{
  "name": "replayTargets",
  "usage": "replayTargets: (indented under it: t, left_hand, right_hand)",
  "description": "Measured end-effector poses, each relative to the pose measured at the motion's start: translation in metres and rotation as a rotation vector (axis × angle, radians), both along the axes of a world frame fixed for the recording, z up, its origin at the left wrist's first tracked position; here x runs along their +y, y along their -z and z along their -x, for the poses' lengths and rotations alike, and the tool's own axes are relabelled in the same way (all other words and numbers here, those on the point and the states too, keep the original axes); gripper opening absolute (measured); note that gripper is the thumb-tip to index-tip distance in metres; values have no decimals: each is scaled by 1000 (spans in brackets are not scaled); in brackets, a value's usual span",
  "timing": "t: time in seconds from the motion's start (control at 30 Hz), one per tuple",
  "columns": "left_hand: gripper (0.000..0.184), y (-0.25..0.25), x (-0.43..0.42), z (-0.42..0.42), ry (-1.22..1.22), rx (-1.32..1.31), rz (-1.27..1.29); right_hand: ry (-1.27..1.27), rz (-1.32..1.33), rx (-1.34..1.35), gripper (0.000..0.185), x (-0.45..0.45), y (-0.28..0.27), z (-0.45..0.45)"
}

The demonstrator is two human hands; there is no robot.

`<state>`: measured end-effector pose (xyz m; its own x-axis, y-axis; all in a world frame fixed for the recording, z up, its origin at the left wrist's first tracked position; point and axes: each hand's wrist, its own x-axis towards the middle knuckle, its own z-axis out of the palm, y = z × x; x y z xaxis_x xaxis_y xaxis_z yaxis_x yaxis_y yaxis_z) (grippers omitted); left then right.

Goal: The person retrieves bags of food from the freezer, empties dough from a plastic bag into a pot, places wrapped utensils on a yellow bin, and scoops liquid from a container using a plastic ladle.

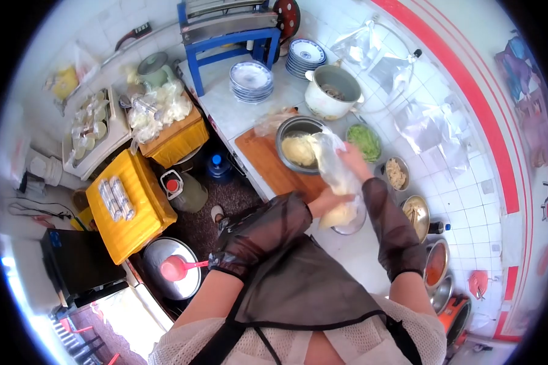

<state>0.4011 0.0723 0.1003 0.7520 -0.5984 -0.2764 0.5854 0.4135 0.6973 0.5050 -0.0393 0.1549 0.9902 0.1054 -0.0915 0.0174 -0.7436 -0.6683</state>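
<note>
A clear plastic bag (330,159) stretches between my hands, its upper end over the rim of a metal pot (284,159). My right hand (354,162) is closed on the bag's upper part, right of the pot. Lower down, my left hand (330,201) is closed around the bag, its fingers partly hidden. In the pot lies a pale yellowish mass (298,150), which looks like dough or noodles. Another pale lump (338,215) shows just below my left hand, over a metal bowl (356,224); whether it is inside the bag I cannot tell.
A wooden cutting board (256,159) lies under the pot. Beyond stand a white pot (330,102) and stacked plates (251,78). A bowl of shredded greens (364,143) and several other food bowls line the tiled wall. A yellow-covered table (141,210) stands at left.
</note>
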Motion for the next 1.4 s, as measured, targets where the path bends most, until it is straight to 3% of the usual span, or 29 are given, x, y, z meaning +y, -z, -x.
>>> replayTargets:
  t: [0.07,0.1,0.17,0.27,0.37,0.43,0.47,0.53,0.57,0.63,0.67,0.73,0.83,0.93,1.0,1.07,1.13,1.27,1.33,1.4]
  left_hand:
    - [56,18,7,-2,75,-231,-317]
    - [59,27,12,-3,68,-280,-227]
    - [58,42,22,-6,57,-376,-249]
    - [53,48,40,-14,2,-560,-307]
    - [46,24,76,-21,224,-470,-536]
    - [33,14,93,-32,238,-753,-1028]
    - [33,21,94,-44,244,-755,-1030]
    - [32,44,94,-67,-306,-542,-973]
    - [32,56,89,-81,-306,-541,-972]
    - [34,66,76,-95,-314,-82,-268]
    - [34,63,71,-97,-322,-82,-262]
    - [37,52,67,-98,-206,128,251]
    - [37,33,70,-94,-148,275,387]
    - [38,64,65,-107,-159,201,383]
    - [38,66,65,-108,-238,293,380]
    - [38,65,68,-113,-316,375,376]
    - [33,66,73,-112,-218,278,646]
    - [35,59,73,-112,-202,245,561]
    - [38,63,69,-112,-265,460,596]
    - [39,81,69,-111,-229,439,611]
  right_hand:
    - [63,-157,-2,24,3,-2,20]
    - [69,-162,-6,24,3,4,26]
    - [104,-417,-13,23,2,24,35]
    - [182,-468,-27,23,8,34,44]
    - [166,-489,-54,23,6,33,46]
    - [158,-541,-47,24,4,36,47]
    - [148,-543,-34,24,4,33,47]
    - [140,-543,-18,24,3,30,47]
    - [104,-655,29,24,3,29,46]
    - [62,-760,81,24,0,32,44]
    - [36,-789,126,24,-2,34,41]
    - [4,-814,170,24,-2,33,34]
    - [-43,-886,230,25,-2,32,30]
    - [38,-840,183,20,-5,42,16]
    - [25,-640,218,15,-6,39,11]
    - [12,-602,210,15,-8,48,1]
    - [-1,-561,210,15,-7,58,-2]
    - [100,-387,197,18,2,56,-6]
    - [118,-308,214,18,7,42,-13]
    - [103,-163,217,22,10,36,-9]
